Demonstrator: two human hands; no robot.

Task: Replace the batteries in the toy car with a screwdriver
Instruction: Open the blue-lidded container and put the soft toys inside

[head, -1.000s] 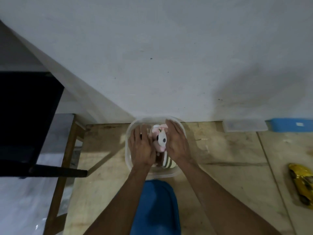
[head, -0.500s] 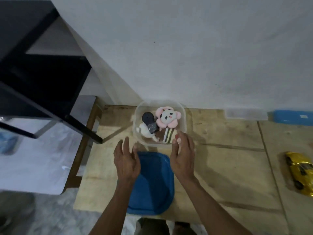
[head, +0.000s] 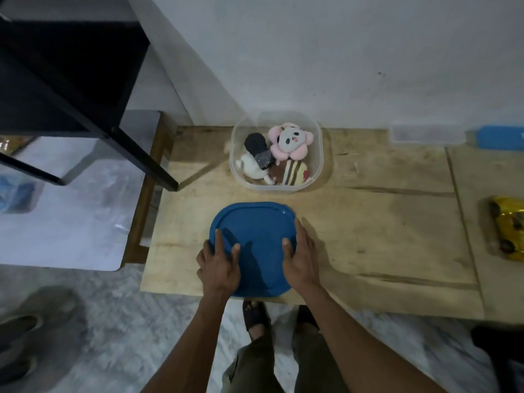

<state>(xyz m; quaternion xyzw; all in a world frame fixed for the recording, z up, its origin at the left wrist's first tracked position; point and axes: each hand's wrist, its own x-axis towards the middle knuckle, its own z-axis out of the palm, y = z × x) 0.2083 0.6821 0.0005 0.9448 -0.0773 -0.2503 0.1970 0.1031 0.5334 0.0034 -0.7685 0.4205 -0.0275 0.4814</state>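
A: Largest item first?
B: Wooden worktop (head: 382,222), low, set against a white wall (head: 340,52). Black furniture frame (head: 85,89) at the left.

A: On the worktop?
B: Blue lid (head: 255,231) lies flat at the near edge. Behind it, clear container (head: 320,154), open, with soft toys: pink flower panda (head: 290,140), striped toy (head: 293,173), white toy with a dark part (head: 255,160).

A: Hands?
B: Both on the lid. Left hand (head: 219,263) rests on its left edge, fingers straight and spread, thumb on the blue surface. Right hand (head: 300,256) lies along the right edge, fingers straight and together, thumb on top. Whether either grips the rim, I cannot tell.

A: Task item?
B: Yellow toy car (head: 509,228) lies at the far right on the worktop, partly cut off by the frame edge, well apart from the right hand and farther from the left. Nothing touches it.

A: Smaller items?
B: Second clear container (head: 425,136) and blue lid (head: 499,137) by the wall, right.
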